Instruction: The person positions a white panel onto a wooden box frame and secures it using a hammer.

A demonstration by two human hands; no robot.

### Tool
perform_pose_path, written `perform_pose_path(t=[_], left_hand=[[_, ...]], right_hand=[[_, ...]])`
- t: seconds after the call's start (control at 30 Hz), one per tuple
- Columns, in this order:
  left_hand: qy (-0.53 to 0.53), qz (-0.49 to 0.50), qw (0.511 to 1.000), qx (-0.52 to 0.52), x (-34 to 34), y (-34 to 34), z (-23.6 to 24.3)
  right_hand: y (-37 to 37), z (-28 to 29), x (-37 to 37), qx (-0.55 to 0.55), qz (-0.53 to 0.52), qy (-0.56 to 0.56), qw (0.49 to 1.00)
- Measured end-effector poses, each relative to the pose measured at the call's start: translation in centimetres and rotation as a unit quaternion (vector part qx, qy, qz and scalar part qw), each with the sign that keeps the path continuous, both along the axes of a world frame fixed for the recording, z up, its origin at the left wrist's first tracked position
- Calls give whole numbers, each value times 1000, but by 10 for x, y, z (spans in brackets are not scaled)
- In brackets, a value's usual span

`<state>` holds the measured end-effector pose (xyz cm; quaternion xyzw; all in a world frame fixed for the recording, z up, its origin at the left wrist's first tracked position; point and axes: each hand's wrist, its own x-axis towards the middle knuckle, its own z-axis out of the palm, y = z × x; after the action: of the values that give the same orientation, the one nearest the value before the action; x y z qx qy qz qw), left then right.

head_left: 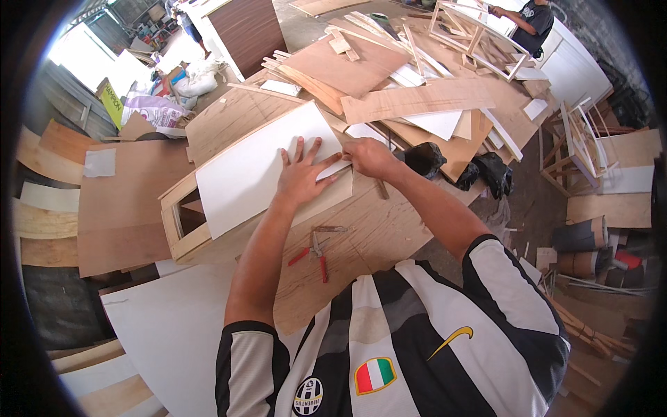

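A white panel [243, 187] lies over a light wooden frame [177, 236] on the plywood work surface [389, 229]. My left hand [302, 172] presses on the panel with its fingers spread. At the panel's right edge, my right hand [368, 156] is closed, its fingertips pinched on something I cannot make out. Below the frame lie red-handled pliers [319, 260] and a narrow metal tool [330, 229]. A thin strip [382, 189] lies just below my right hand.
Stacked boards [375, 69] and offcuts cover the back, with black plastic bags [493, 174] at right. Wooden frames [566, 156] stand far right. A co-worker [528, 28] handles a frame at top right; another person [191, 31] stands behind. Large sheets [125, 208] lie at left.
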<state>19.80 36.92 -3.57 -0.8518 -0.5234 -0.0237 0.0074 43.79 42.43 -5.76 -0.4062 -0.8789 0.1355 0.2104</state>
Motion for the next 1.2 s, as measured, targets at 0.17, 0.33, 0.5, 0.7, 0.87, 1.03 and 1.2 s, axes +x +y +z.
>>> perform_pose_path(t=[0.17,0.33,0.5,0.7,0.87,1.03,1.2], left_hand=[[-23,4,1000,-11,0,-2,2],[-17,7,1000,-18,1,-3,6],[-22,6,1000,-18,0,-2,4],[-17,1,1000,6,-2,-1,-3],[-18,-1,1000,2,3,-3,2],[-23,6,1000,-2,-1,-1,1],[-27,2,1000,-11,-1,0,2]], right_hand=[[-4,13,-3,-4,3,-17,1000],[-7,14,-4,11,11,-55,998],[-9,10,-7,70,28,-107,991],[-14,6,-11,121,49,-146,981],[-18,13,-10,85,45,-154,983],[-22,29,-9,-11,8,-99,995],[-18,20,-9,-61,-29,-88,994]])
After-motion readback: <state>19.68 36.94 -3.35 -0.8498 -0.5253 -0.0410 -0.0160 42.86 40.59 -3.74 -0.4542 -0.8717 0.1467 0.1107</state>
